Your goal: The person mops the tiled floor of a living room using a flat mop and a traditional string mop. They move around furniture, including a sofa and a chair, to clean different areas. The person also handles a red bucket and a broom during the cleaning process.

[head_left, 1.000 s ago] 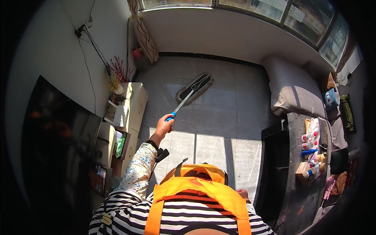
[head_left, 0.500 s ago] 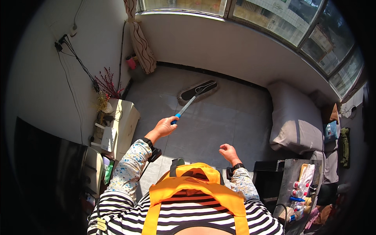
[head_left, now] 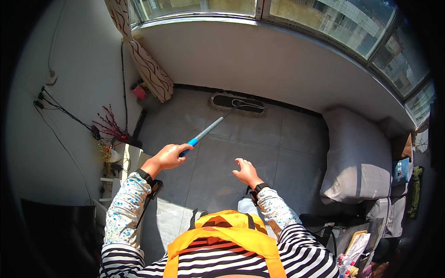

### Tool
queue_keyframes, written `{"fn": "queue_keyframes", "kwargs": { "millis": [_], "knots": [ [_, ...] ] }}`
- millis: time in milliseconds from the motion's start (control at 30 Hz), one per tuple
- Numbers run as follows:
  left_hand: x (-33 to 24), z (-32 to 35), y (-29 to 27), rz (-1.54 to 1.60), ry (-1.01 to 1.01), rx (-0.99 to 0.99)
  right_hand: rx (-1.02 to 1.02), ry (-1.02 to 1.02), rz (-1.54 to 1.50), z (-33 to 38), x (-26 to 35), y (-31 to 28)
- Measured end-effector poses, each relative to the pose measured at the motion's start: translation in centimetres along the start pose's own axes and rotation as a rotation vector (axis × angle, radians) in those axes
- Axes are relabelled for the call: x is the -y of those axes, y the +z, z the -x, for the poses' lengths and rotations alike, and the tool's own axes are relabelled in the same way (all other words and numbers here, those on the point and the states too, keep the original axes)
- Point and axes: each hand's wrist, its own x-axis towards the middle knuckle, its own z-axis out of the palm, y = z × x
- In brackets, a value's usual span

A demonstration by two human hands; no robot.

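Note:
A wide flat dust mop (head_left: 212, 127) reaches out ahead of me over the grey tiled floor. My left hand (head_left: 167, 158) is wrapped round the blue grip at the near end of its pole. The dark mop head (head_left: 225, 101), fringed with grey fibre, lies flat on the tiles close to the dark skirting under the window wall. My right hand (head_left: 246, 173) hovers over the floor, apart from the pole, with nothing in it and its fingers spread and slightly bent.
A grey-covered couch (head_left: 354, 155) stands at the right. Along the left wall are a cabinet (head_left: 131, 160) with a plant, hanging cables, and a black screen (head_left: 60, 231). A gathered curtain (head_left: 150, 72) hangs in the far left corner. Bottles crowd a table (head_left: 373, 222) at lower right.
The mop head has moved forward to the skirting and turned to lie nearly along it. My right hand has moved left and its fingers have spread. The view has shifted.

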Motion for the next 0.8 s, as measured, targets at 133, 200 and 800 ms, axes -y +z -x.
{"fn": "queue_keyframes", "kwargs": {
  "millis": [133,200,800],
  "knots": [
    [-7.3,-2.0,1.3,0.04,-0.101,-0.022,-0.072,-0.247,0.061,-11.7,1.1,-2.5],
    [-12.9,-3.7,2.2,0.029,-0.156,0.018,-0.115,-0.409,0.056,-16.7,0.8,-3.1],
    [-21.2,-19.6,9.5,0.166,0.192,0.343,-0.283,-0.205,0.065,-13.3,-24.6,-14.8]
  ]
}}
